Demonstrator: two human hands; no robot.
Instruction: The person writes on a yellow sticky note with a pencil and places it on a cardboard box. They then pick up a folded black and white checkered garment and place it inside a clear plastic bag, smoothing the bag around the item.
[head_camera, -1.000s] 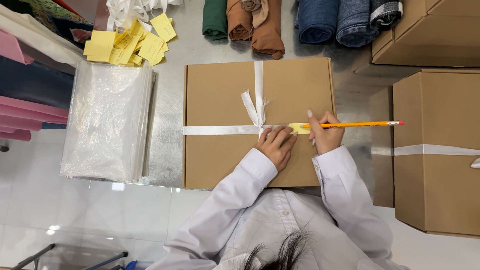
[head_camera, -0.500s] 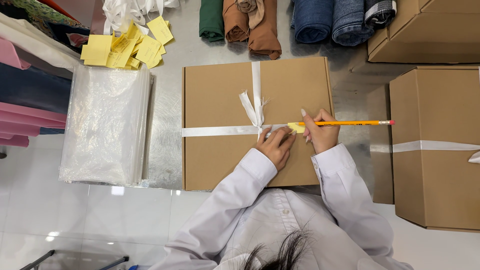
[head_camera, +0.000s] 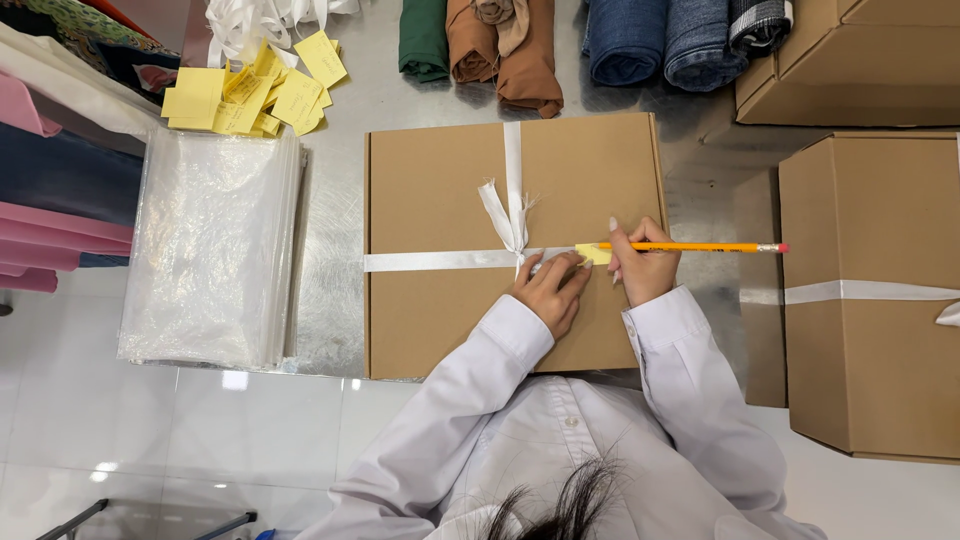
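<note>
A flat brown cardboard box (head_camera: 440, 200) lies on the steel table, tied crosswise with a white ribbon (head_camera: 513, 170) knotted near its middle. A small yellow sticky note (head_camera: 593, 254) sits on the ribbon right of the knot. My left hand (head_camera: 550, 290) rests flat on the box lid and its fingertips touch the note's left edge. My right hand (head_camera: 642, 262) grips an orange pencil (head_camera: 700, 247) with a pink eraser, its tip on the note. White sleeves cover both arms.
A stack of clear plastic bags (head_camera: 210, 250) lies left of the box, with loose yellow notes (head_camera: 250, 90) behind it. Folded green, brown and denim cloths (head_camera: 520, 50) line the far edge. More ribbon-tied cardboard boxes (head_camera: 870, 290) stand at the right. Coloured fabric (head_camera: 50, 150) lies at far left.
The view has shifted slightly. Both hands stay on the box, with the pencil tip still at the yellow note.
</note>
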